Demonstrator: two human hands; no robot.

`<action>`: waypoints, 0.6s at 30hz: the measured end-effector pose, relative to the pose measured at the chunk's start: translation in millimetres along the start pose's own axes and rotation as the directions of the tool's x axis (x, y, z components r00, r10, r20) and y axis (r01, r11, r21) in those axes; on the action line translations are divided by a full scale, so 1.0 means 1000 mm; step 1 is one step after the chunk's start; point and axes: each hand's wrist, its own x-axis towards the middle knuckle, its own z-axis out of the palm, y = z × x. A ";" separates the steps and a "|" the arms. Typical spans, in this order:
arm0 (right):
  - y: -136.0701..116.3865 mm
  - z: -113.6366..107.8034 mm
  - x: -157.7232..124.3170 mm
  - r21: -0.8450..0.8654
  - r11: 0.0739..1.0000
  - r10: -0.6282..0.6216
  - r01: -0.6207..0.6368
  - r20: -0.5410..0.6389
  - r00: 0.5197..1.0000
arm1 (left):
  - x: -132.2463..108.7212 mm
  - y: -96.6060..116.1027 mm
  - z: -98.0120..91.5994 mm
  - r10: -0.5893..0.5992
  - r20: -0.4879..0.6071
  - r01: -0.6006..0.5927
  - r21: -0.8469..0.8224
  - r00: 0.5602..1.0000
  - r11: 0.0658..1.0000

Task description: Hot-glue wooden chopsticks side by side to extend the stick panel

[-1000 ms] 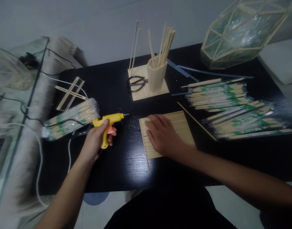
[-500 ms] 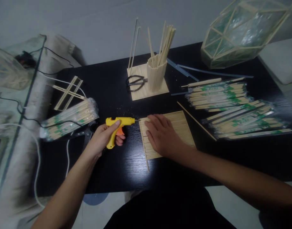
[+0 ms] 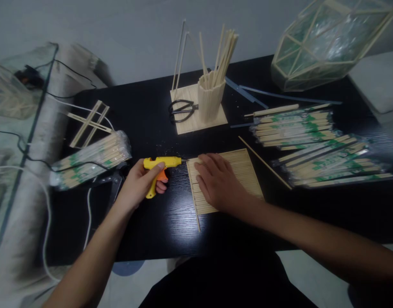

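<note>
A yellow hot glue gun [image 3: 162,163] with an orange trigger is gripped in my left hand [image 3: 139,182], fingers wrapped round the handle. Its nozzle points right and meets the upper left edge of a flat panel of side-by-side wooden sticks [image 3: 244,171], as far as I can tell. My right hand [image 3: 220,182] lies over the panel's left half, curved fingers holding it down near the nozzle. A pale piece shows by the fingertips; what is under the palm is hidden. One thin stick [image 3: 197,214] runs along the panel's left edge and sticks out below it.
Behind stands a stick-built holder [image 3: 211,102] full of sticks, with black-handled scissors [image 3: 183,111] beside it. Packed chopsticks [image 3: 331,162] lie right, another pack [image 3: 92,160] left. A loose stick [image 3: 263,161] lies right of the panel. Cables [image 3: 45,205] run along the left.
The glue gun has shifted slightly right and up in my left hand, its nozzle still at the panel's corner. My right hand and the panel stay put; the camera view has moved slightly.
</note>
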 end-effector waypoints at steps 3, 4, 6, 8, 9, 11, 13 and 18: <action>0.000 0.001 0.000 -0.007 1.000 0.002 -0.002 -0.014 1.000 | 0.000 -0.001 0.001 0.009 -0.009 -0.008 0.013 1.000 1.000; 0.000 0.001 -0.001 -0.004 1.000 0.005 -0.005 -0.014 1.000 | 0.001 -0.001 0.001 0.010 -0.012 -0.010 0.014 1.000 1.000; 0.000 0.002 -0.001 0.009 1.000 0.011 -0.011 -0.006 1.000 | 0.001 -0.002 0.001 0.014 -0.012 -0.014 0.015 1.000 1.000; 0.000 0.002 -0.001 0.013 1.000 0.011 -0.011 -0.004 1.000 | 0.001 -0.003 0.001 0.017 -0.010 -0.017 0.012 1.000 1.000; 0.000 0.002 -0.001 0.008 1.000 0.007 -0.007 -0.006 1.000 | 0.001 -0.003 0.000 0.015 -0.010 -0.015 0.011 1.000 1.000; 0.001 0.002 -0.001 -0.003 1.000 0.003 -0.003 -0.008 1.000 | 0.001 -0.004 0.000 0.005 -0.013 -0.005 0.011 1.000 1.000; 0.001 0.001 -0.001 -0.001 1.000 0.004 -0.004 -0.006 1.000 | 0.001 -0.003 0.000 -0.006 -0.018 0.007 0.014 1.000 1.000; 0.001 0.001 0.000 0.004 1.000 0.013 -0.013 0.011 1.000 | -0.001 -0.001 0.001 -0.016 -0.014 0.017 0.030 1.000 0.999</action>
